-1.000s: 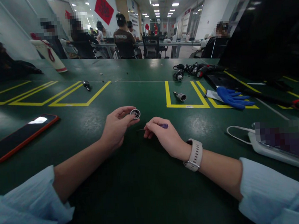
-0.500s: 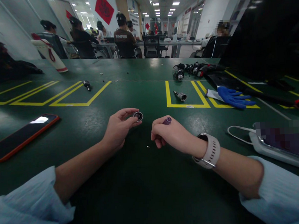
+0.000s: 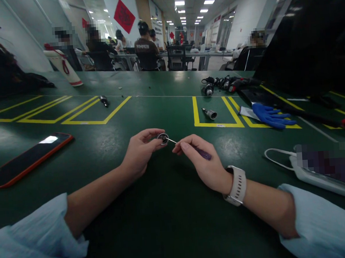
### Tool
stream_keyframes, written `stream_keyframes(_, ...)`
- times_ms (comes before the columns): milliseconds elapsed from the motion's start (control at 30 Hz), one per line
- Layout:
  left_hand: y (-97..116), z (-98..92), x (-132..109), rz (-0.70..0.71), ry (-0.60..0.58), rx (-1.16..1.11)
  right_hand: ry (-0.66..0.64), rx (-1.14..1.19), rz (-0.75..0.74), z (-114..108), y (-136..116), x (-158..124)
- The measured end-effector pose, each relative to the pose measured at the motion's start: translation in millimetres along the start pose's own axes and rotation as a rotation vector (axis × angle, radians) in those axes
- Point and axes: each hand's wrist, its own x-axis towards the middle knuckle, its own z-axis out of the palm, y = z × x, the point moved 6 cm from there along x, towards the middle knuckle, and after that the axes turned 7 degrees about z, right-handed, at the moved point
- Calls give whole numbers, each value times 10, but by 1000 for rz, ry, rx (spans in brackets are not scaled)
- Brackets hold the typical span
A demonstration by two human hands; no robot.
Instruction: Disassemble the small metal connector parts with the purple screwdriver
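Observation:
Between the thumb and fingers of my left hand (image 3: 141,149) is a small round metal part (image 3: 163,138), its open face turned toward my right hand. My right hand (image 3: 202,158) is closed around a thin screwdriver with a dark purple handle (image 3: 202,153). The bright shaft points left, and its tip reaches the opening of the round part. Whether the tip touches anything inside is too small to tell. Beyond my hands, a metal cone-shaped part (image 3: 210,113) lies within a yellow-taped box on the green table (image 3: 159,106).
An orange-edged phone (image 3: 28,159) lies at the left, a white device with a strap (image 3: 324,174) at the right. Farther back are a blue glove (image 3: 272,115), black tools with cables (image 3: 225,83), a small metal part (image 3: 103,101) and a white cup-like container (image 3: 65,67). People sit beyond the table.
My right hand has turned, swinging the screwdriver so that its shaft now points left at the round part. The small bright bit seen on the table between my hands no longer shows.

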Motion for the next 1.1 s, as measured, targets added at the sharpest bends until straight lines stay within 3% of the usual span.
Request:
stream_keyframes(167, 25, 44, -47, 4, -60, 31, 2, -57, -12, 23, 25, 10)
stream_keyframes(600, 72, 45, -58, 78, -50, 96, -24, -153, -40, 84, -42, -16)
stream_keyframes(1100, 102, 82, -69, 40, -67, 104, -1, -333, -176, 103, -143, -86)
